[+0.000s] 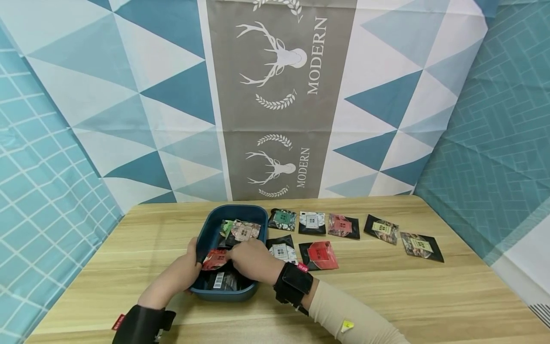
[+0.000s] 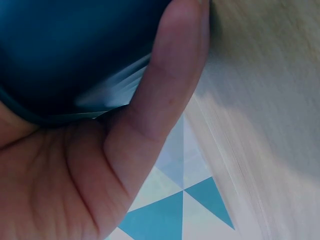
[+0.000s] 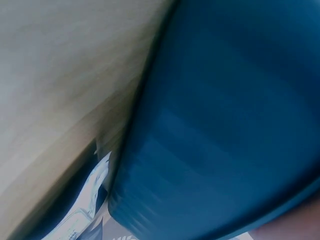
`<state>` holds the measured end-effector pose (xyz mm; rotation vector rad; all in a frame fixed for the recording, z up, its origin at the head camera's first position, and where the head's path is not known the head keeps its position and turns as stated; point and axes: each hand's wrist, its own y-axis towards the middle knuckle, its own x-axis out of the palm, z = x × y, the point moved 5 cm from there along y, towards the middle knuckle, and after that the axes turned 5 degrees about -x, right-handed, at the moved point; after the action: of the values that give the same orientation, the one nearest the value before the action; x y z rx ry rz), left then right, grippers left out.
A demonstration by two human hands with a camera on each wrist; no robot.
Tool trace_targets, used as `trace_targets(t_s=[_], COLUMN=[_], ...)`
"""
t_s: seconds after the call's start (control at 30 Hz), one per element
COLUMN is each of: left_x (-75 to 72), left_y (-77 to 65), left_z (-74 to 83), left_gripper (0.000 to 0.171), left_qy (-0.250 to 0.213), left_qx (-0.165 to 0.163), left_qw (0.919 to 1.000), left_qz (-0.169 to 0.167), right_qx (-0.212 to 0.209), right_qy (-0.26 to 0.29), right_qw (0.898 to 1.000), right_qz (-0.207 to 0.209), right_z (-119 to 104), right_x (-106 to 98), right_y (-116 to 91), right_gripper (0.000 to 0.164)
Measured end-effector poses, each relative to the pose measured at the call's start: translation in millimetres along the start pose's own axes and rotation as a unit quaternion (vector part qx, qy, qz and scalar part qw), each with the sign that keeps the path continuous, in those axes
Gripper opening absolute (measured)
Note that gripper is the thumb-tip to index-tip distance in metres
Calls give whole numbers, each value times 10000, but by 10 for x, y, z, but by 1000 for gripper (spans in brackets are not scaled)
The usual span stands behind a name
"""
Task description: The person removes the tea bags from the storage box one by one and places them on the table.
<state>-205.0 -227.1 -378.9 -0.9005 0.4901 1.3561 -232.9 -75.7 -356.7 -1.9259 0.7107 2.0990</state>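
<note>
Dark-blue, rounded rectangular bin (image 1: 223, 296) at lower centre of the frame holds flat printed packets (image 1: 244, 232). A person's left hand (image 1: 187, 265) grips its left rim; inside, the right hand (image 1: 256, 261) pinches a small red packet (image 1: 214, 260) by its right edge.

Viewing remotely, I observe the left hand (image 1: 188, 267) angled forward in a grip; the right hand (image 1: 255, 260) extended forward and leftward, knuckles up, fingers curled.
</note>
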Motion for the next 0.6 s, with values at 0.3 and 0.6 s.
trace_targets(t_s=[0.3, 0.6], left_x=[-15, -19], left_y=[-20, -40], left_z=[10, 23], left_gripper=[64, 65], left_qy=[57, 103], left_qx=[39, 71], left_qw=[10000, 9999], left_qz=[2, -19], right_qx=[-127, -21], right_qy=[-260, -358], right_qw=[9977, 9955], right_qz=[614, 878], right_z=[-5, -4], right_x=[-100, -143], right_y=[-36, -43], right_gripper=[13, 7])
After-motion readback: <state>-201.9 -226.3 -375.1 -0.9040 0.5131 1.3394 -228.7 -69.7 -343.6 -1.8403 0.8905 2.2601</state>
